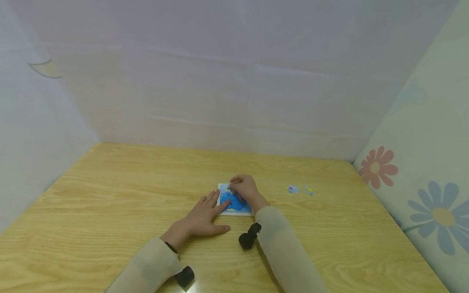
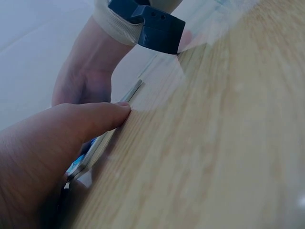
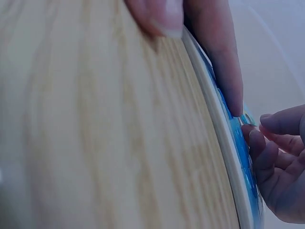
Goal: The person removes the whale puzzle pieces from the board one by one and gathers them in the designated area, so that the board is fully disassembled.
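Note:
A small puzzle board (image 1: 234, 213) with a blue whale picture and a pale border lies flat on the table. My left hand (image 1: 203, 215) rests with fingers spread over its left side, the index finger reaching onto the blue whale. At the board's upper part, my right hand (image 1: 244, 188) pinches a thin puzzle piece (image 1: 236, 181) between thumb and fingers, tilted up from the picture. In the right wrist view, the right hand (image 3: 283, 162) is close over the board's blue surface, near the left index fingertip (image 3: 233, 102).
Two loose puzzle pieces lie to the right of the board, a light blue one (image 1: 292, 189) and a yellow-patterned one (image 1: 309, 190). The wooden table (image 1: 110, 195) meets a pale cloth wall (image 1: 205, 101) at the back, and a flowered cloth (image 1: 421, 171) hangs at the right.

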`<control>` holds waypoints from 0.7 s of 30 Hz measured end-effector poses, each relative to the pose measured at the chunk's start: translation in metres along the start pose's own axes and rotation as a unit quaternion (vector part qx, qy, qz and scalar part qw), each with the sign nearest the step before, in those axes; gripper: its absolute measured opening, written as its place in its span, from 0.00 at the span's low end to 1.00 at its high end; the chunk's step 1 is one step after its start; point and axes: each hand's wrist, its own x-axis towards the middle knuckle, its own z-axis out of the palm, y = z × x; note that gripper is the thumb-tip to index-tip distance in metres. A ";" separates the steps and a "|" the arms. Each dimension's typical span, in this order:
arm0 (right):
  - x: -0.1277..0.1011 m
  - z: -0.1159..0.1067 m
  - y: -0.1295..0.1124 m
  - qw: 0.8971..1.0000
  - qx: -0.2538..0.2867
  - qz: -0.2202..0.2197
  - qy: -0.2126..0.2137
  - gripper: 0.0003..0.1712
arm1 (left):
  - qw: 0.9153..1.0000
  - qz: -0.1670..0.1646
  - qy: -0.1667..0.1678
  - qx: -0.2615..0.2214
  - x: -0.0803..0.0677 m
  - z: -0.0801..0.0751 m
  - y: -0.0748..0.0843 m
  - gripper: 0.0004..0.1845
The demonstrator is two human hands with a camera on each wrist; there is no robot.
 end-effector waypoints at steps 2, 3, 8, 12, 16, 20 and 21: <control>0.000 0.001 0.000 1.000 0.001 -0.003 -0.003 0.15 | 1.000 0.000 -0.001 0.001 0.000 0.000 0.000 0.41; 0.001 0.001 0.000 1.000 0.000 -0.005 -0.003 0.16 | 1.000 0.001 0.000 0.000 0.000 0.000 0.000 0.40; 0.004 0.003 0.000 1.000 -0.016 -0.008 0.003 0.12 | 1.000 0.004 0.005 0.002 0.001 0.000 -0.001 0.41; 0.005 0.005 0.000 1.000 -0.013 -0.020 0.003 0.11 | 1.000 0.002 0.008 0.002 -0.001 0.000 -0.003 0.41; 0.004 0.006 0.001 1.000 -0.003 -0.013 -0.002 0.11 | 1.000 -0.002 0.004 -0.003 -0.003 0.000 -0.004 0.41; 0.004 0.006 0.003 1.000 0.002 -0.007 0.012 0.11 | 1.000 -0.001 0.003 -0.003 -0.002 0.001 -0.003 0.41; 0.004 0.005 0.003 1.000 0.004 -0.009 0.014 0.11 | 1.000 -0.001 0.003 -0.002 -0.001 0.001 -0.003 0.41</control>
